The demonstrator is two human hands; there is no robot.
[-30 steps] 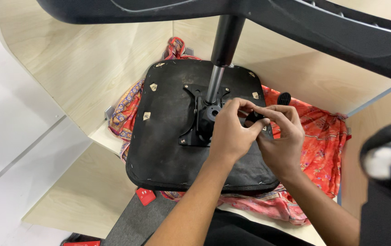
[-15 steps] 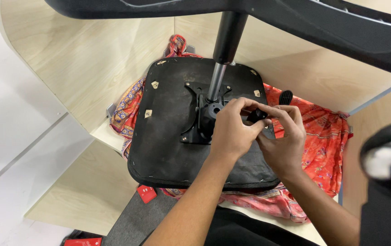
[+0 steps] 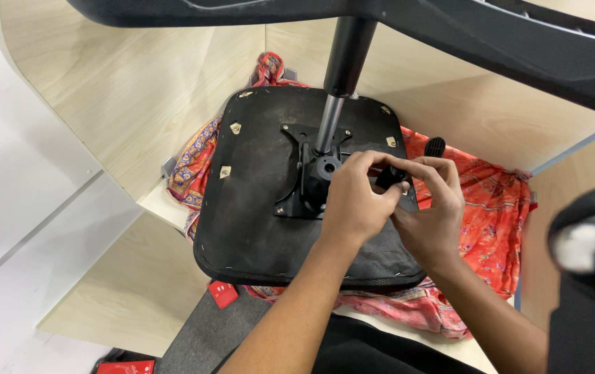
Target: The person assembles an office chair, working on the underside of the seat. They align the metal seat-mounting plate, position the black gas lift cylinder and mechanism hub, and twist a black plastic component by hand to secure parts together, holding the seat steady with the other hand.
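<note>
Head view: an upside-down office chair seat (image 3: 256, 208) lay underside-up on a red patterned cloth (image 3: 491, 215) spread over a light wood desk (image 3: 103, 90). The black metal mounting plate (image 3: 304, 176) sat bolted at the seat's middle, with the gas lift column (image 3: 331, 118) rising from it toward the camera and meeting the black chair base (image 3: 491, 41) that crossed the top of the frame. A castor wheel (image 3: 592, 242) of that base showed blurred at right edge.

Left hand (image 3: 356, 204) and right hand (image 3: 429, 215) were close together, touching, just right of the mounting plate. Both pinched a small black knob (image 3: 389, 176) between the fingertips; left thumb and fingers curled on its near side, right fingers wrapped over from the far side. The knob sat at the right edge of the plate, over the seat underside. How it joined the mechanism was hidden by the fingers.

A black lever handle (image 3: 434, 147) stuck up beyond the right hand, over the cloth. Small tan tabs (image 3: 235, 128) dotted the seat's edge. A small red box (image 3: 223, 294) lay below the seat's near edge, another red packet (image 3: 126, 367) at the bottom edge of the frame. Grey floor mat (image 3: 207, 339) below the desk.
</note>
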